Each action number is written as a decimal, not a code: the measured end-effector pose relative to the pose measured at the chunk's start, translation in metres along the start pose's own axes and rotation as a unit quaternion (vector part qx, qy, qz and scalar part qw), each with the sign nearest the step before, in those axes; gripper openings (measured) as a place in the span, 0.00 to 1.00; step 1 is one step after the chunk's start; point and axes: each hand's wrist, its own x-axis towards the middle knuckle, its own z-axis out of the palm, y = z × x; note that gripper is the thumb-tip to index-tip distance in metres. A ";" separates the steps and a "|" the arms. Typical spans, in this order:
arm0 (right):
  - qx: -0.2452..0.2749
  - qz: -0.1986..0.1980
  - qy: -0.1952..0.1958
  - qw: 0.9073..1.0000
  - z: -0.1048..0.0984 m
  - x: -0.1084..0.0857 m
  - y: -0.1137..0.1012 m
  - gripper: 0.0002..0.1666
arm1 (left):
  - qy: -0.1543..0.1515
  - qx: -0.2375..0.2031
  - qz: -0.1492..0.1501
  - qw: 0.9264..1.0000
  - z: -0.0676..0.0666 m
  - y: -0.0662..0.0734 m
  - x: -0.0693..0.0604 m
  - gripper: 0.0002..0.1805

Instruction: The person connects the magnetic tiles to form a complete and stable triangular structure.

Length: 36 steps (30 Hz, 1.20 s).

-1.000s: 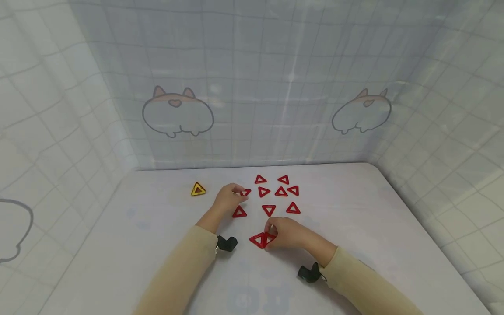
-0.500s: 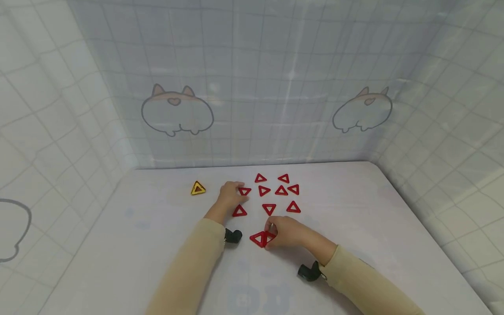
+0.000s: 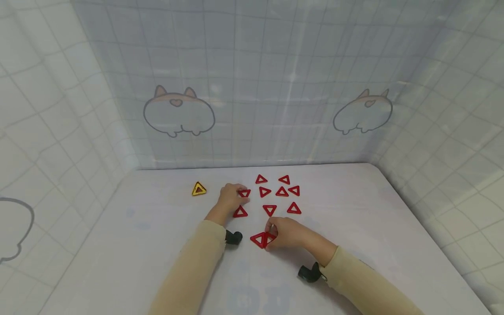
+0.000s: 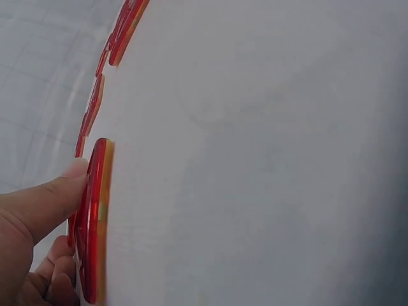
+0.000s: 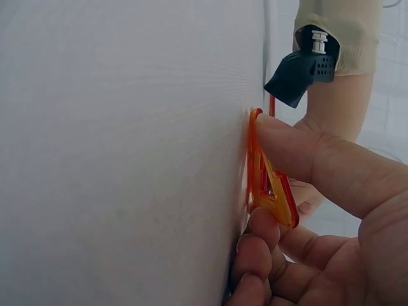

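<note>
My left hand [image 3: 230, 197] has its thumb and fingers on either side of a red triangle tile [image 3: 244, 193], seeming to pinch it. Just below that hand another red triangle tile [image 3: 240, 212] lies flat, and in the left wrist view its edge [image 4: 97, 223] stands in front of the thumb. My right hand [image 3: 288, 232] pinches a red triangle tile [image 5: 271, 191] between thumb and fingers, slightly tilted off the table. Its edge meets a second red triangle tile [image 3: 258, 239] on the left.
Several loose red triangle tiles lie beyond the hands, among them one pointing down [image 3: 269, 210] and one at the right [image 3: 294, 208]. A yellow triangle piece [image 3: 198, 189] sits at the left. The white table [image 3: 346, 210] ends at a grid-patterned back wall [image 3: 271, 109].
My left hand has moved slightly, and the tile between its fingers shows more than before. My right hand has stayed at the paired tiles.
</note>
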 end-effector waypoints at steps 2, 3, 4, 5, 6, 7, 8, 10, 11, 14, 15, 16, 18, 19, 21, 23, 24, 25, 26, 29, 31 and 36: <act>0.000 -0.001 0.000 1.000 0.000 0.000 0.001 0.23 | -0.003 -0.013 -0.006 1.000 -0.001 0.000 0.000 0.25; 0.000 -0.001 0.000 1.000 0.000 0.000 0.001 0.23 | -0.004 -0.025 -0.011 1.000 -0.001 0.000 0.001 0.26; 0.001 0.000 0.000 1.000 0.000 0.000 0.001 0.23 | -0.006 -0.037 -0.016 0.999 -0.002 -0.001 0.000 0.26; 0.002 -0.001 0.000 1.000 0.000 0.000 0.001 0.23 | -0.008 -0.048 -0.022 0.999 -0.003 -0.001 0.000 0.27; 0.003 -0.002 -0.001 1.000 0.000 0.000 0.001 0.23 | -0.010 -0.059 -0.027 0.998 -0.004 -0.002 -0.001 0.27; 0.004 -0.003 -0.001 1.000 0.000 0.000 0.001 0.23 | -0.012 -0.068 -0.031 0.997 -0.005 -0.002 -0.002 0.28; 0.005 -0.003 -0.001 1.000 0.000 -0.001 0.001 0.23 | -0.012 -0.075 -0.034 0.997 -0.007 -0.002 -0.003 0.28; 0.006 -0.004 -0.002 1.000 0.000 -0.001 0.000 0.23 | -0.012 -0.078 -0.036 0.996 -0.009 -0.003 -0.005 0.28; 0.007 -0.004 -0.003 1.000 0.000 -0.001 0.000 0.23 | -0.012 -0.074 -0.036 0.997 -0.011 -0.003 -0.007 0.29; 0.010 -0.004 -0.005 1.000 0.000 -0.001 -0.001 0.23 | -0.013 -0.056 -0.025 0.998 -0.015 -0.004 -0.011 0.30; 0.011 -0.004 -0.005 1.000 0.000 -0.001 0.000 0.23 | -0.014 -0.048 -0.022 0.999 -0.016 -0.004 -0.013 0.30; 0.010 -0.002 -0.006 1.000 0.000 -0.001 0.000 0.23 | -0.015 -0.040 -0.016 0.999 -0.017 -0.004 -0.014 0.30; 0.012 -0.001 -0.004 1.000 0.000 -0.001 0.001 0.23 | -0.016 -0.030 -0.005 0.999 -0.020 -0.003 -0.018 0.30; 0.013 -0.001 -0.004 1.000 0.000 -0.001 0.002 0.23 | -0.016 -0.027 -0.001 1.000 -0.021 -0.003 -0.020 0.30; 0.014 -0.002 -0.004 1.000 0.001 0.000 0.003 0.23 | -0.014 -0.024 0.007 1.000 -0.023 -0.003 -0.025 0.30; 0.016 -0.005 -0.004 1.000 0.001 0.000 0.004 0.23 | -0.013 -0.024 0.017 0.999 -0.026 -0.002 -0.032 0.29; 0.016 -0.006 -0.004 1.000 0.001 0.000 0.004 0.22 | -0.013 -0.024 0.022 0.999 -0.028 -0.002 -0.036 0.29; 0.015 -0.007 -0.005 1.000 0.001 0.001 0.004 0.22 | -0.014 -0.024 0.025 0.999 -0.029 -0.002 -0.039 0.29; 0.016 -0.008 -0.005 1.000 0.000 0.000 0.003 0.23 | -0.016 -0.024 0.027 0.999 -0.031 -0.001 -0.043 0.29; 0.013 -0.005 -0.004 1.000 -0.002 0.000 0.002 0.22 | -0.021 -0.019 0.033 0.999 -0.034 0.002 -0.054 0.29; 0.012 -0.002 -0.004 1.000 -0.003 0.000 0.001 0.22 | -0.028 -0.014 0.037 0.999 -0.034 0.002 -0.060 0.29; 0.009 -0.003 -0.004 1.000 -0.003 0.002 0.001 0.22 | -0.050 -0.002 0.049 0.998 -0.032 0.000 -0.076 0.29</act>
